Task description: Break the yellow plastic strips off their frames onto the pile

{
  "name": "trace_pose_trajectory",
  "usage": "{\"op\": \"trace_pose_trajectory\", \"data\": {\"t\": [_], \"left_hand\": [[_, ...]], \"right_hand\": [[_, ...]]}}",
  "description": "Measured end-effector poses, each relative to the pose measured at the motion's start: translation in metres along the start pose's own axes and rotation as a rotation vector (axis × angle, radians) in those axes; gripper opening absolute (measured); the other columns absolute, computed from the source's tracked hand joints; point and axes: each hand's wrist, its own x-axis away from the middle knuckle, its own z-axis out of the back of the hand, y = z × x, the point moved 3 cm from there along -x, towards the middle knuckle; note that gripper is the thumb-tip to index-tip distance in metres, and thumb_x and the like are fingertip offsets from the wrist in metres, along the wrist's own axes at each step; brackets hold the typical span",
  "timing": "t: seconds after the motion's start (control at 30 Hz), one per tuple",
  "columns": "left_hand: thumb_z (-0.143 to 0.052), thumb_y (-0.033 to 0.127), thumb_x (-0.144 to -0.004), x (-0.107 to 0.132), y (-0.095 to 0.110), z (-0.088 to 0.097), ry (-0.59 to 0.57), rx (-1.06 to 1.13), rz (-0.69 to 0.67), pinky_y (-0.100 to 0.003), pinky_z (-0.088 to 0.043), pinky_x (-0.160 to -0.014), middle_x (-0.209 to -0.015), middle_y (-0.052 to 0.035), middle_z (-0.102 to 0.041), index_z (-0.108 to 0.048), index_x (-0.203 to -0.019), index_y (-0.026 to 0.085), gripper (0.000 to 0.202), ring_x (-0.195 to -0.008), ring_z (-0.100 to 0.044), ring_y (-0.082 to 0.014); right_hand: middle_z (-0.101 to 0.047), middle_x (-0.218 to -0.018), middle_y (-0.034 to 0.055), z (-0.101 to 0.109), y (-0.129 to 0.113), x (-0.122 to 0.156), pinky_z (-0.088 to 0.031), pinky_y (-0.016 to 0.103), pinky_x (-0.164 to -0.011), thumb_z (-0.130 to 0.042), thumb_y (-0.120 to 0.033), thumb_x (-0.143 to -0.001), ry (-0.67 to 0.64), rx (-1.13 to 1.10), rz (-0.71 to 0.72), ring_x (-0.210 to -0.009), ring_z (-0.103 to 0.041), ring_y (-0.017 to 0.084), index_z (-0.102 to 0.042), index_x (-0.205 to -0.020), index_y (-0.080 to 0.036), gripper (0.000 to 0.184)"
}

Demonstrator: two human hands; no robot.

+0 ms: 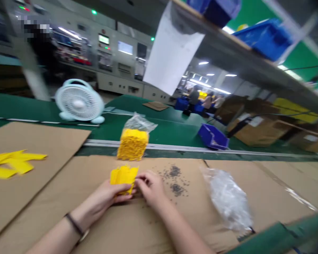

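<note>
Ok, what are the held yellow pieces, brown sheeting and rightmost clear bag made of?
Held yellow pieces: perhaps plastic, matt and evenly coloured; blur leaves it open. Brown sheeting: likely cardboard, dull tan, straight-edged. Clear bag: probably thin plastic film, glossy, wrinkled.

Between seven and eight o'clock, the bare left forearm [91,210] wears a narrow dark wristband [74,224] with a small, pale, blurred rounded piece [84,235] behind the bare left grip [109,195], while toward half past five the right forearm [181,225] and right grip [153,188] are bare too.
</note>
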Motion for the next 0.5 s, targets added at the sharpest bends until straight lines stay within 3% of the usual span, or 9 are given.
{"op": "trace_pose_trajectory", "data": {"t": [0.1, 0.5], "left_hand": [[-0.077, 0.018, -0.062, 0.0085, -0.0083, 0.0104, -0.009, 0.027, 0.026, -0.027, -0.056, -0.071, -0.093, -0.0108, -0.07, -0.064, -0.099, 0.01, 0.039, -0.082, -0.067, -0.0198], [-0.075, 0.02, -0.063, 0.0064, -0.0096, 0.0103, -0.011, -0.004, -0.017, -0.028, -0.057, -0.071, -0.098, -0.0128, -0.07, -0.065, -0.098, 0.01, 0.038, -0.082, -0.068, -0.021]], "right_hand": [[-0.064, -0.077, 0.0021, 0.0029, -0.0025, 0.0036, -0.044, 0.024, -0.063, -0.057, -0.017, -0.081, -0.036, -0.019, -0.008, -0.068, -0.057, 0.014, -0.067, -0.08, -0.019, 0.01], [-0.06, -0.072, 0.0008, 0.0067, -0.0095, 0.0052, -0.041, 0.025, -0.062, -0.056, -0.02, -0.083, -0.025, 0.053, 0.055, -0.064, -0.051, 0.013, -0.063, -0.077, -0.019, 0.01]]}}
